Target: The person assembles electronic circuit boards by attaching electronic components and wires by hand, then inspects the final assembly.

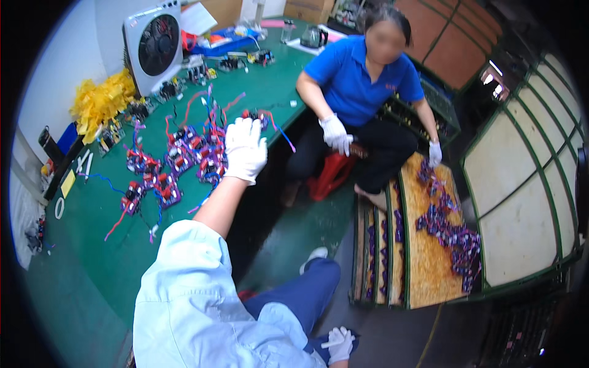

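Observation:
My left hand (245, 150), in a white glove, reaches out over a pile of small circuit boards with red, blue and purple wires (184, 159) on the green table (92, 276), near the table's edge. I see only the back of this hand, and its fingers hide whatever is under them. My right hand (338, 343), also gloved, rests low on my blue trouser leg (300, 294) with nothing in it.
A co-worker in a blue shirt (359, 80) sits on a red stool (331, 175), one gloved hand (435, 153) on a wooden tray of boards (429, 257). A white fan (153, 46), yellow material (101, 101) and more boards line the table's far side.

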### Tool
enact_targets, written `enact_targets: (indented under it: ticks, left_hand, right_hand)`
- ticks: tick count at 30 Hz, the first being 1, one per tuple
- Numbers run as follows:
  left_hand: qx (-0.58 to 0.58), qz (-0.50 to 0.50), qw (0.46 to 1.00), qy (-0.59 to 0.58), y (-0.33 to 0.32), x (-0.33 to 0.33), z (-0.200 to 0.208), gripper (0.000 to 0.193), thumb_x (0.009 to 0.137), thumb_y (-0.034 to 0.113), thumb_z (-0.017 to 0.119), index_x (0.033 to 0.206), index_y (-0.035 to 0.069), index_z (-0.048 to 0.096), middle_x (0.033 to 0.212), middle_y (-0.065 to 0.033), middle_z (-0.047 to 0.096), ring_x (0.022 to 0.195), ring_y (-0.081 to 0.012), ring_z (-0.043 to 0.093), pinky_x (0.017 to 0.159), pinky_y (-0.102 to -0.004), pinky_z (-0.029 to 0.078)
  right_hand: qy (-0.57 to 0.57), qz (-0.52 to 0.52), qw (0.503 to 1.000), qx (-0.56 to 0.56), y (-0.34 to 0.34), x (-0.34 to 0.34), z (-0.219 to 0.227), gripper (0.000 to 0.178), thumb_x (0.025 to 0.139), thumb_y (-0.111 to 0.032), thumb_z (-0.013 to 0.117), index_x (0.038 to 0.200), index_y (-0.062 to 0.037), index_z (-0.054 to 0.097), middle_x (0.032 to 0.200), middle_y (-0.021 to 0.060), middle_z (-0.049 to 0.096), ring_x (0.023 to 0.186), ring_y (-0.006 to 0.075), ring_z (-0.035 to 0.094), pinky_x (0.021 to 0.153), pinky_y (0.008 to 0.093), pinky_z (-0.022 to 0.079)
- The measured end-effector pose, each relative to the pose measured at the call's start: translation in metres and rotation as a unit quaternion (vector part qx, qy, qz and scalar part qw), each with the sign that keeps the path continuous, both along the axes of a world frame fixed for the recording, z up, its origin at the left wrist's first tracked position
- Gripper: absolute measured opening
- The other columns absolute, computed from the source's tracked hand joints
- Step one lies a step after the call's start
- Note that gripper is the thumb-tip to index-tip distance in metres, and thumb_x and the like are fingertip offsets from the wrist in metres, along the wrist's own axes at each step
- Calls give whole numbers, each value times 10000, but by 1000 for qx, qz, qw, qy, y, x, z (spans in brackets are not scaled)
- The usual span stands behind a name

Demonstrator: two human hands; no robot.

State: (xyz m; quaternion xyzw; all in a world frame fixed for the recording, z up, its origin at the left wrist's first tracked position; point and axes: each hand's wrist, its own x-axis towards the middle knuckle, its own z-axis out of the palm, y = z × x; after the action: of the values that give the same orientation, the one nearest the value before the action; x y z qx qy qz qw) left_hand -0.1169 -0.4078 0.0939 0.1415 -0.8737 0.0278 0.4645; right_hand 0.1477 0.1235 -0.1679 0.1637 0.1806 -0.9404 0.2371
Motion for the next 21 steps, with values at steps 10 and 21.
enact_targets:
  ticks: [10, 21]
  left_hand:
    - [35, -13, 918, -395, -40, 28, 17, 243, 651, 242, 515, 734, 47, 633, 1058, -135, 534, 1053, -264, 447, 938, -397, 281]
    - [1, -5, 908, -419, -52, 76, 22, 159, 643, 177, 530, 690, 67, 634, 950, -108, 583, 1027, -261, 483, 951, -412, 281]
  right_hand:
    - [-115, 13, 943, 312, -18, -12, 38, 411, 881, -372, 323, 1125, -53, 408, 1114, 192, 461, 1012, 394, 441, 817, 472, 413]
    - [-234, -62, 899, 364, -40, -19, 56, 413, 897, -376, 315, 1086, -37, 457, 990, 177, 548, 862, 313, 550, 774, 398, 441]
